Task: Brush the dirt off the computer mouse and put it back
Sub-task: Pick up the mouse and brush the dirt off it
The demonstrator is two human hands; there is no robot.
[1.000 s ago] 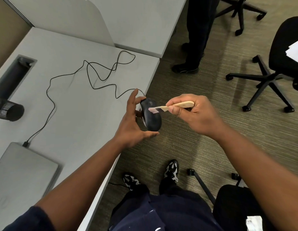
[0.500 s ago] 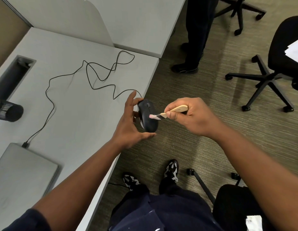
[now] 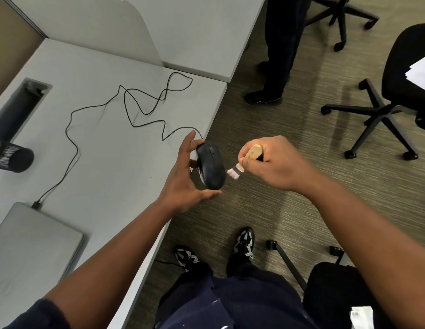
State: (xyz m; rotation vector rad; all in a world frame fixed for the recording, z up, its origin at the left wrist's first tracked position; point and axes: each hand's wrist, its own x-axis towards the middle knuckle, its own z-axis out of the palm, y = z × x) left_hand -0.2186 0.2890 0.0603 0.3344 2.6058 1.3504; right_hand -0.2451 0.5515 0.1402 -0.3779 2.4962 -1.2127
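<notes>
**Fingers on mouse and brush, just off the desk edge**

Fingers of the left hand (image 3: 183,179) are spread and lightly curved round the computer mouse (image 3: 211,166): index tip at its far end, thumb under its near end, holding it in the air. I see the mouse tilted on its side, dark top toward the camera, just past the desk (image 3: 107,162) edge and over the carpet (image 3: 266,205). Its cable (image 3: 95,108) runs from the far end back onto the desk in loose loops to a plug at the closed laptop (image 3: 28,243).

Right hand (image 3: 275,162) is curled tight round the brush (image 3: 250,157); the wooden handle pokes out above the thumb, the pale bristles point down and left. Bristles sit just beside the mouse's right flank. I cannot tell whether they touch it.

Around the scene, noted from my feed:
- a dark cylinder (image 3: 12,156) lying on the desk near a cable slot (image 3: 23,103)
- a second person's legs (image 3: 278,55) standing by the partition
- an office chair (image 3: 385,98) on the carpet, well apart from the hands
- my wearer's patterned shoes (image 3: 242,241) below
</notes>
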